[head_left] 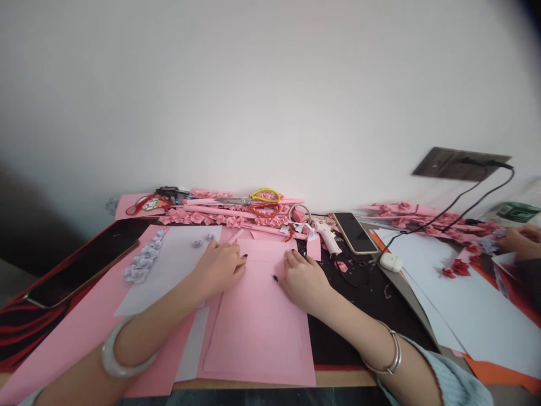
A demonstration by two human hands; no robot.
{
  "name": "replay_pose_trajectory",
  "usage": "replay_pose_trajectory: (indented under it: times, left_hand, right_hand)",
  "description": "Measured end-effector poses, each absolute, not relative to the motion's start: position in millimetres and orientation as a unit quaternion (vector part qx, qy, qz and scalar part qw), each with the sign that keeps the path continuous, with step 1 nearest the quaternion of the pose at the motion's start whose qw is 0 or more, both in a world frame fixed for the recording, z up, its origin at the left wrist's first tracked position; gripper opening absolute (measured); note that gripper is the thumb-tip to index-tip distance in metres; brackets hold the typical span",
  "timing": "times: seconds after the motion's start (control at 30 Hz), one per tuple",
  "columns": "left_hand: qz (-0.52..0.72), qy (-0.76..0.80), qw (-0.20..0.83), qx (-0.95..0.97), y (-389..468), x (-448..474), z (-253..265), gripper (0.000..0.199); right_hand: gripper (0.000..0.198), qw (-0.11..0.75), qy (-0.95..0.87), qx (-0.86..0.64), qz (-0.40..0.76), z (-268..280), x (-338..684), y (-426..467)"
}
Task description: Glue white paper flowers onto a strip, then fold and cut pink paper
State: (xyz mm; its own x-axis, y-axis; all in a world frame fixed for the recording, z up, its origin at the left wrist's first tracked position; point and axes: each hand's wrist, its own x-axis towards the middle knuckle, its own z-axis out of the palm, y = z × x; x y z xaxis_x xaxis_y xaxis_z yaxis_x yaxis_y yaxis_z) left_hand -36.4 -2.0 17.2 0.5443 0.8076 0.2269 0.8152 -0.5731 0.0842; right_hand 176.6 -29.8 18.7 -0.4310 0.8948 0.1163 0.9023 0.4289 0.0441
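Presumably, left hand (222, 268) and right hand (303, 281) steady the paper (256, 327) flat. Left fingers curl, grip unclear; right fingers spread.

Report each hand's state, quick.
Left hand: fingers curled at left edge of pink sheet; grip can't be told.
Right hand: fingers bent at its right edge; grip can't be told.

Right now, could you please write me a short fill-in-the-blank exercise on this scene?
The paper between the left hand and the right hand is coloured ____.
The scissors are orange-red on one handle and ____ on the other.
In the picture, the glue gun lies to the ____ of the scissors.
Missing words: pink; yellow; right.
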Motion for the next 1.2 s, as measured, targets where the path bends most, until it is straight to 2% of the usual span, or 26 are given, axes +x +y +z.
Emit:
replay_pose_trajectory:
  times: [0.07, 0.23, 0.4, 0.57, 0.87, 1.2]
  left_hand:
    - [-0.122, -0.469, 0.012, -0.875, -2.0, -37.7, 19.4, 0.029]
    - [-0.140, -0.471, -0.017, -0.871, 5.5, -43.1, 19.4, 0.029]
    - [-0.168, -0.465, -0.059, -0.867, 12.8, -46.6, 12.4, 0.023]
    - [-0.196, -0.458, -0.082, -0.863, 14.5, -45.7, 7.8, 0.026]
    - [-0.239, -0.450, -0.148, -0.847, 22.9, -47.1, -0.7, 0.021]
    - [-0.268, -0.435, -0.185, -0.840, 22.2, -49.3, 1.1, 0.006]
  right_hand:
    - [0.023, 0.054, -0.840, -0.538, -0.046, 16.8, 178.6, -27.1]
    - [0.023, 0.122, -0.833, -0.538, -0.024, 10.1, 183.7, -14.6]
    - [0.014, 0.210, -0.844, -0.491, 0.049, 1.8, 184.3, -0.1]
    - [0.011, 0.268, -0.835, -0.468, 0.111, -7.7, 184.8, 11.4]
    - [0.019, 0.296, -0.827, -0.448, 0.164, -10.2, 186.9, 18.7]
    - [0.019, 0.304, -0.846, -0.421, 0.121, -4.0, 187.4, 7.9]
